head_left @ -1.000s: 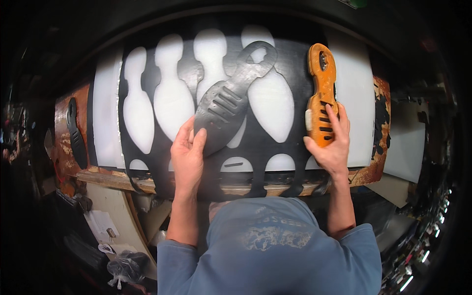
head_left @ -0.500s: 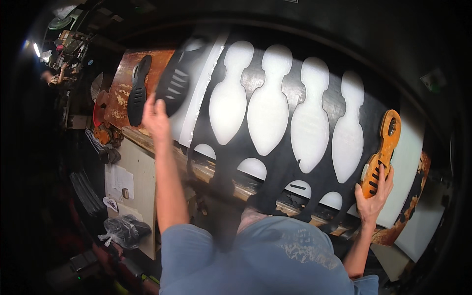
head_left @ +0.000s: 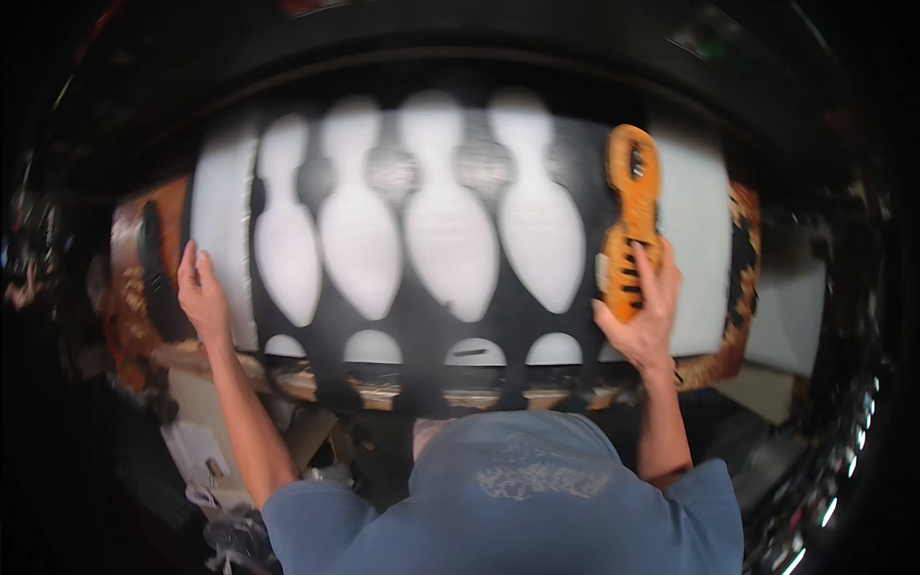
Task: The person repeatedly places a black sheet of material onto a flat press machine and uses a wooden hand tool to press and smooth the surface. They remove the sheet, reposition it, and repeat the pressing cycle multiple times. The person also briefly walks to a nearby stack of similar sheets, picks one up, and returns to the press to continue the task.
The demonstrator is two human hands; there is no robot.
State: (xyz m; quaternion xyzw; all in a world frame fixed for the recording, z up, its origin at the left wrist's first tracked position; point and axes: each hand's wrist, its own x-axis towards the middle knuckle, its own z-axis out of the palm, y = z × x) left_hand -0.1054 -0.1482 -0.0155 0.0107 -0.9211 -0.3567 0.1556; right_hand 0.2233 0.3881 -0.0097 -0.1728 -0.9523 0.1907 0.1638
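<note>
My right hand [head_left: 650, 316] grips the lower, slotted end of an orange sole-shaped cutting die [head_left: 632, 196], which stands at the right edge of a black sheet [head_left: 309, 196]. White board shows through several large sole-shaped holes in that sheet. My left hand [head_left: 203, 299] is at the left edge of the white board [head_left: 222, 211], fingers stretched out and nothing seen in them. Left of it, a dark, blurred piece [head_left: 158, 259] lies on the worn brown tabletop.
Smaller rounded cutouts run along the sheet's near side. The wooden table edge [head_left: 690, 369] is chipped and worn. At the lower left are a pale cabinet with a paper [head_left: 196, 448] on it and a plastic bag [head_left: 240, 537]. A dark machine part overhangs the far side.
The view has swung left. My left hand no longer has the slotted black sole-shaped piece and is now by the board's left edge. My right hand still holds the orange cutting die.
</note>
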